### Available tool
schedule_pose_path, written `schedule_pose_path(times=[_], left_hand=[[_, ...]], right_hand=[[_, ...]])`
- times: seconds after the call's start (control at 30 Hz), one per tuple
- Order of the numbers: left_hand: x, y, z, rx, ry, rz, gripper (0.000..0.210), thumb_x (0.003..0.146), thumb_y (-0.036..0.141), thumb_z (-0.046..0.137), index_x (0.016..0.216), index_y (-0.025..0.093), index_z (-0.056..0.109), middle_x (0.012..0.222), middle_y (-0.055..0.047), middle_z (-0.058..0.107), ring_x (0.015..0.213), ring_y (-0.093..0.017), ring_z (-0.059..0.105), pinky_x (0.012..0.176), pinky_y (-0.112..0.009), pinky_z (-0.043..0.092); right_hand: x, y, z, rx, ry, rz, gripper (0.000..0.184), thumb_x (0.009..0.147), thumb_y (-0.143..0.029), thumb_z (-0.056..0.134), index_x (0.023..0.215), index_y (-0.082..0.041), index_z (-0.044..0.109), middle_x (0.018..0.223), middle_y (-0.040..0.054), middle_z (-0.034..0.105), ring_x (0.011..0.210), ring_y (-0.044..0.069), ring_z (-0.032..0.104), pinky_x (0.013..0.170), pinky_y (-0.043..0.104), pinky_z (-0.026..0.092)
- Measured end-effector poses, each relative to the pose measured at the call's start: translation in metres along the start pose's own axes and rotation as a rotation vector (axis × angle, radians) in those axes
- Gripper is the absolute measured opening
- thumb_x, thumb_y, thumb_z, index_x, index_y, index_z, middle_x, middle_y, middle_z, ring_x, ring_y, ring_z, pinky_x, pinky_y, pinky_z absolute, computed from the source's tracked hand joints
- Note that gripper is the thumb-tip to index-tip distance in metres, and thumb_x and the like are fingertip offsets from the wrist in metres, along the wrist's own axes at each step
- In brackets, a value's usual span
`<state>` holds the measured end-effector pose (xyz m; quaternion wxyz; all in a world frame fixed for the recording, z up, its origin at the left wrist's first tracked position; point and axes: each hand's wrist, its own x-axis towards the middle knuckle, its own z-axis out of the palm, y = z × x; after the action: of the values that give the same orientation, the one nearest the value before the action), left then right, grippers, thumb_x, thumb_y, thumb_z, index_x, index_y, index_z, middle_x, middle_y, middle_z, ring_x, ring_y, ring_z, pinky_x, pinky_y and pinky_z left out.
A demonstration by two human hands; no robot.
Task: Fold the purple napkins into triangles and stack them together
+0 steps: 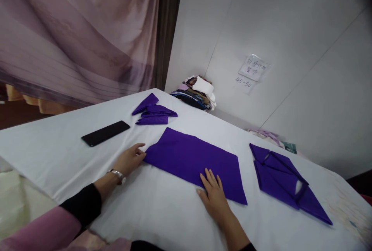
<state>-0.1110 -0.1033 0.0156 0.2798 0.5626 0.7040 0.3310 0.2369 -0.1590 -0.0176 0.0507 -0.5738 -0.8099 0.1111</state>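
A purple cloth napkin (197,158), folded into a flat four-sided shape, lies in front of me on the white-covered table (157,208). My right hand (213,195) rests palm down on its near edge, fingers spread. At the napkin's left corner is my left hand (129,160), wearing a silver wristwatch (118,175). Its fingertips reach the corner and stay a little apart. To the right lies another purple folded piece (279,177) with pointed ends and small gaps between its layers.
Beyond my left hand lie a black phone (106,133) and a purple folded cloth shape (155,113). Piled clothes (196,92) stand past the far edge by the wall. Papers with handwriting (252,68) hang there. A pinkish curtain (87,30) drapes at the left.
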Motion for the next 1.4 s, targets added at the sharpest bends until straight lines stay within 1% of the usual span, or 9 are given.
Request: schedule_pose_path(times=[0.1, 0.27, 0.43, 0.5, 0.6, 0.73, 0.9, 1.1, 1.4], left_hand=[[0.016, -0.004, -0.008, 0.12, -0.07, -0.044, 0.053, 0.075, 0.047, 0.044, 0.118, 0.016, 0.05, 0.081, -0.003, 0.07, 0.061, -0.018, 0.065, 0.06, -0.028, 0.05], [0.032, 0.033, 0.011, 0.43, 0.044, 0.329, 0.054, 0.081, 0.046, 0.04, 0.123, 0.014, 0.05, 0.121, -0.013, 0.06, 0.107, -0.025, 0.057, 0.093, -0.035, 0.043], [0.031, 0.061, 0.064, 0.539, -0.264, 0.69, 0.058, 0.083, 0.05, 0.041, 0.132, 0.018, 0.044, 0.143, -0.01, 0.039, 0.134, -0.025, 0.031, 0.11, -0.044, 0.02], [0.035, 0.056, 0.077, 0.593, -0.335, 0.675, 0.063, 0.082, 0.055, 0.04, 0.134, 0.019, 0.041, 0.147, -0.01, 0.032, 0.137, -0.027, 0.023, 0.111, -0.049, 0.012], [0.047, 0.039, 0.078, 0.624, -0.327, 0.571, 0.068, 0.082, 0.06, 0.037, 0.137, 0.019, 0.037, 0.148, -0.011, 0.03, 0.138, -0.028, 0.02, 0.11, -0.052, 0.008], [0.067, 0.022, 0.052, 0.623, -0.206, 0.408, 0.068, 0.083, 0.058, 0.034, 0.135, 0.016, 0.04, 0.145, -0.012, 0.036, 0.135, -0.027, 0.028, 0.11, -0.045, 0.018], [0.093, 0.028, 0.027, 0.653, -0.075, 0.247, 0.059, 0.086, 0.047, 0.029, 0.122, 0.007, 0.053, 0.127, -0.017, 0.055, 0.118, -0.027, 0.05, 0.1, -0.035, 0.035], [0.113, 0.046, 0.044, 0.691, -0.084, 0.158, 0.046, 0.076, 0.046, 0.05, 0.104, 0.011, 0.063, 0.116, -0.019, 0.058, 0.097, -0.031, 0.061, 0.078, -0.037, 0.048], [0.122, 0.048, 0.053, 0.623, -0.073, 0.213, 0.023, 0.074, 0.034, 0.055, 0.089, 0.018, 0.064, 0.098, -0.011, 0.067, 0.091, -0.024, 0.062, 0.073, -0.029, 0.046]], right_hand=[[0.0, -0.001, -0.001, 0.001, 0.0, -0.003, 0.058, 0.092, -0.053, 0.029, 0.141, -0.022, 0.033, 0.15, 0.0047, 0.016, 0.139, 0.024, 0.013, 0.111, 0.049, 0.011], [0.0, -0.002, -0.003, -0.005, 0.007, -0.005, 0.056, 0.092, -0.051, 0.031, 0.141, -0.023, 0.033, 0.15, 0.0047, 0.017, 0.139, 0.024, 0.013, 0.111, 0.049, 0.012], [0.0, -0.004, -0.004, -0.022, 0.014, -0.004, 0.054, 0.092, -0.048, 0.033, 0.14, -0.022, 0.033, 0.15, 0.0058, 0.017, 0.139, 0.025, 0.013, 0.111, 0.049, 0.013], [0.0, -0.004, -0.006, -0.022, 0.001, -0.005, 0.055, 0.092, -0.048, 0.033, 0.141, -0.022, 0.032, 0.15, 0.0061, 0.017, 0.139, 0.025, 0.012, 0.111, 0.049, 0.013], [-0.001, -0.006, -0.008, -0.019, -0.019, -0.014, 0.056, 0.093, -0.049, 0.031, 0.141, -0.022, 0.031, 0.15, 0.006, 0.016, 0.139, 0.024, 0.011, 0.111, 0.049, 0.012], [-0.001, -0.006, -0.008, -0.014, -0.012, -0.022, 0.056, 0.093, -0.049, 0.032, 0.142, -0.023, 0.03, 0.151, 0.0056, 0.015, 0.139, 0.024, 0.011, 0.111, 0.048, 0.012], [-0.001, -0.003, -0.004, -0.012, -0.002, -0.028, 0.056, 0.092, -0.049, 0.033, 0.142, -0.024, 0.029, 0.151, 0.0047, 0.015, 0.139, 0.024, 0.011, 0.111, 0.049, 0.011], [-0.001, -0.001, -0.003, -0.017, 0.013, -0.026, 0.056, 0.092, -0.049, 0.034, 0.141, -0.023, 0.031, 0.15, 0.0054, 0.017, 0.139, 0.024, 0.013, 0.111, 0.049, 0.013], [-0.001, -0.001, -0.003, -0.015, 0.009, -0.028, 0.056, 0.092, -0.051, 0.033, 0.141, -0.023, 0.031, 0.15, 0.0053, 0.017, 0.139, 0.024, 0.013, 0.111, 0.049, 0.012]])
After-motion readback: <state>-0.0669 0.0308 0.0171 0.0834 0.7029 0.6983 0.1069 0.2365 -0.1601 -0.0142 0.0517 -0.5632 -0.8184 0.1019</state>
